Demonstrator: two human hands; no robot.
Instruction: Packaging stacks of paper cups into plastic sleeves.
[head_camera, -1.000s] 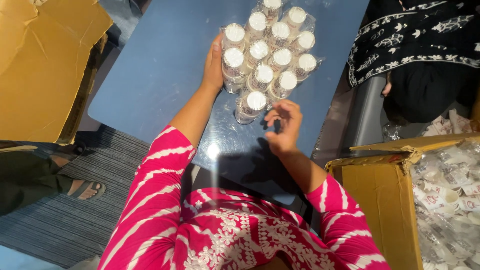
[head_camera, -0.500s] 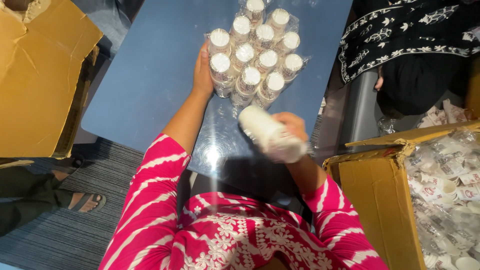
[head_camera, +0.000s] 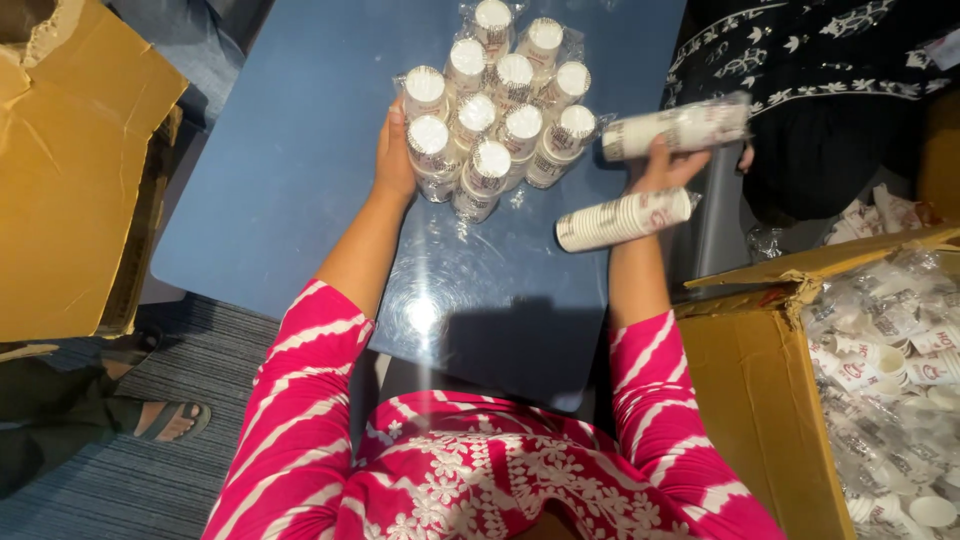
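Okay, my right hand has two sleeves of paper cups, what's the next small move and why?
Probably bring the right hand back over the blue table and stand one wrapped cup sleeve beside the upright cluster of sleeves. Both sleeves are at the table's right edge, and the left hand steadies that cluster.

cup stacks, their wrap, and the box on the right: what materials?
Cup stacks: likely paper, matte white with rolled rims. Wrap: thin clear plastic film, crinkled and glinting. Box: brown corrugated cardboard, dull, with creased flaps. Right hand holds two stacks.
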